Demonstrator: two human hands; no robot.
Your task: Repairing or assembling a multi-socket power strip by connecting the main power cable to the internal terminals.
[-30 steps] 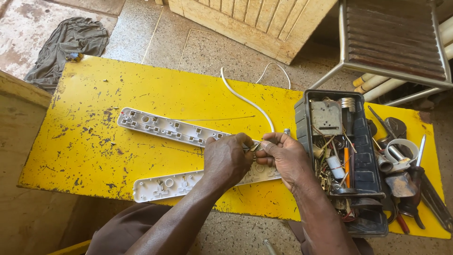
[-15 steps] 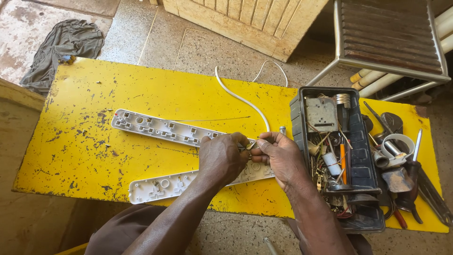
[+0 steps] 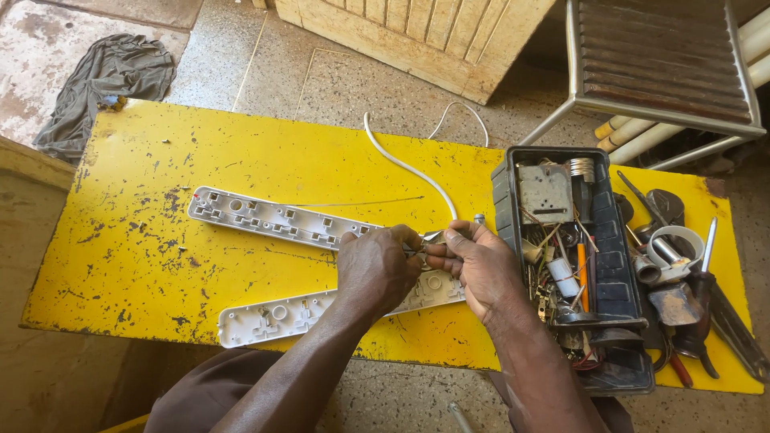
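- left hand (image 3: 375, 269) and right hand (image 3: 475, 269) meet at the near-middle of the table, fingertips pinched together on a small metal piece (image 3: 431, 238) at the end of the white cable (image 3: 405, 168); what exactly it is, too small to tell
- both hands closed tight, thumbs and forefingers pressed on that piece, no gap showing; which hand carries the hold, cannot tell
- the piece sits right between the two hands, equally close to both, over the right end of the lower power strip half (image 3: 321, 309)
- lower power strip half lies long axis left-right, slightly tilted, partly under both hands
- upper power strip half (image 3: 273, 218) lies just beyond, same long left-right axis, its right end reaching the left hand
- cable runs from the grip away to the far edge and off the table, curving left
- black toolbox (image 3: 504, 200) full of parts stands just right of the right hand, loose tools (image 3: 682, 273) further right
- surface: yellow metal table (image 3: 120, 248), scratched and chipped paint
- beyond: stone floor, grey cloth (image 3: 108, 80) far left, wooden slatted panel (image 3: 417, 36), metal chair (image 3: 666, 64) far right
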